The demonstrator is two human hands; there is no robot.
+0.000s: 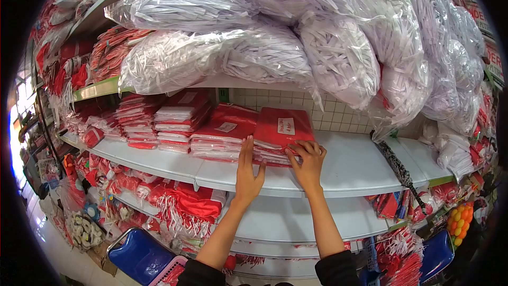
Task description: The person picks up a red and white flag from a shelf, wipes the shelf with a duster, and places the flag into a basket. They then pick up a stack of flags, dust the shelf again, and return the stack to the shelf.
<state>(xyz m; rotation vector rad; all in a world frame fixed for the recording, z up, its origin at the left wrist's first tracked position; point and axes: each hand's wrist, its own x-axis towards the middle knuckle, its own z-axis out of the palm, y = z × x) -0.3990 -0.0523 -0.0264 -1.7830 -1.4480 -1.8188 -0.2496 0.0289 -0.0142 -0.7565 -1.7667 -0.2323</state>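
A stack of flat red packets with a white label lies on a white shelf at chest height. My left hand rests flat with fingers straight against the stack's left front corner. My right hand has its fingertips curled on the stack's right front edge. A second red stack sits just left of it, touching. Neither hand has lifted anything.
More red and white packet stacks run along the shelf to the left. Big clear bags of white strips bulge over the shelf above. A dark patterned umbrella lies at the right. Lower shelves hold red tasselled goods; blue seats stand below.
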